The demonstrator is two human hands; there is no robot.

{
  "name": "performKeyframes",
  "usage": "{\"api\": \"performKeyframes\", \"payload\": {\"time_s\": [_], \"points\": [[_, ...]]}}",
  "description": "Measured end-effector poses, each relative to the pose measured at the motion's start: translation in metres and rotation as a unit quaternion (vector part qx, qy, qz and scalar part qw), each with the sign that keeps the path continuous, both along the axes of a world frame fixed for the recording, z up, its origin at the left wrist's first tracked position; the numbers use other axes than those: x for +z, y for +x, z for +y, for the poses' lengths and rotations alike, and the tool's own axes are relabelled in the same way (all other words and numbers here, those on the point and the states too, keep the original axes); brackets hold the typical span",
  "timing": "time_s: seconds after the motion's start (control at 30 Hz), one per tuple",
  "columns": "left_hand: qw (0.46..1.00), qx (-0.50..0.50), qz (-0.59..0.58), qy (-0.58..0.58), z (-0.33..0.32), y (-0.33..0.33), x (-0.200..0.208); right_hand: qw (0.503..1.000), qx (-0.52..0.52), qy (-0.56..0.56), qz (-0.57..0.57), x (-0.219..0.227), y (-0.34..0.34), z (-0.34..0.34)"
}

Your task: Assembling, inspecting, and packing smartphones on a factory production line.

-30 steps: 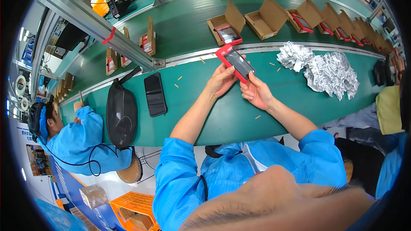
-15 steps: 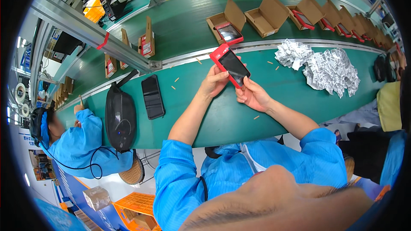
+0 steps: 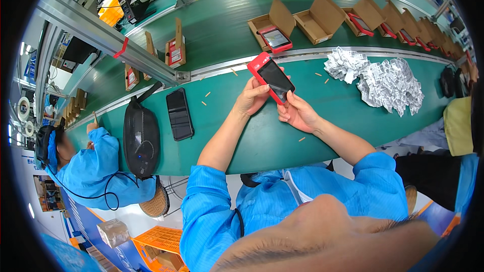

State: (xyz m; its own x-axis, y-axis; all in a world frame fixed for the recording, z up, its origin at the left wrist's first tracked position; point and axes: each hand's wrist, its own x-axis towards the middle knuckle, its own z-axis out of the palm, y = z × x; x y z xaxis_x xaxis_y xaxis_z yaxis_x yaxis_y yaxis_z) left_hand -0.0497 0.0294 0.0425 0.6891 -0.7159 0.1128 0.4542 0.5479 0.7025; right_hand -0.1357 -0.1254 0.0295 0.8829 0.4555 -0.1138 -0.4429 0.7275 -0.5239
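Both of my hands grip a red handheld device (image 3: pixel 275 79) with a black touchscreen, tilted over the green table. My left hand (image 3: pixel 253 95) wraps its left edge, thumb on the front. My right hand (image 3: pixel 298 113) pinches the lower right end, its thumb over the screen's corner. Just beyond, on the conveyor, an open cardboard box (image 3: pixel 258 24) carries a similar red device (image 3: pixel 276 39) lying face up near its front. To the right of that stands another open cardboard box (image 3: pixel 308 24) with no device visible inside.
Folded white paper slips (image 3: pixel 390 84) lie heaped on the table's right. A black pouch (image 3: pixel 141 143) and a dark phone-like case (image 3: pixel 179 115) rest at left. More open boxes (image 3: pixel 364 16) line the conveyor. A metal post (image 3: pixel 146 53) rises at left; a co-worker (image 3: pixel 96 166) sits beyond the pouch.
The boxes on the conveyor have shifted slightly to the right, with the red devices in them. My hands and the device they hold have barely moved.
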Motion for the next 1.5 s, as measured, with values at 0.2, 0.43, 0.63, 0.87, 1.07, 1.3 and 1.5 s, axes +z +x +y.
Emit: {"api": "performKeyframes", "payload": {"time_s": [0.2, 0.43, 0.63, 0.87, 1.07, 1.3, 1.5], "points": [[1.0, -0.004, -0.008, 0.008, 0.001, 0.001, 0.0, 1.0, -0.002, -0.001, 0.006, 0.001, -0.001, 0.0], [1.0, -0.013, -0.018, 0.016, 0.001, 0.002, -0.002, 1.0, 0.004, -0.003, -0.005, 0.0, -0.001, -0.001], [1.0, 0.0, -0.004, 0.004, -0.001, -0.001, 0.002, 1.0, -0.002, -0.006, -0.002, 0.0, 0.0, -0.001], [1.0, -0.002, 0.0, -0.015, -0.002, -0.003, 0.004, 0.999, -0.022, -0.037, -0.011, 0.003, 0.001, -0.003], [1.0, -0.005, -0.016, -0.019, -0.005, -0.003, 0.001, 0.994, -0.044, -0.083, -0.054, 0.008, -0.004, -0.006], [0.999, -0.01, -0.019, 0.029, -0.004, -0.001, -0.015, 0.888, -0.272, -0.362, -0.078, 0.067, -0.007, -0.07], [0.998, 0.01, -0.013, 0.069, -0.003, 0.003, -0.012, 0.836, -0.263, -0.481, 0.024, 0.082, 0.087, -0.189]]}}
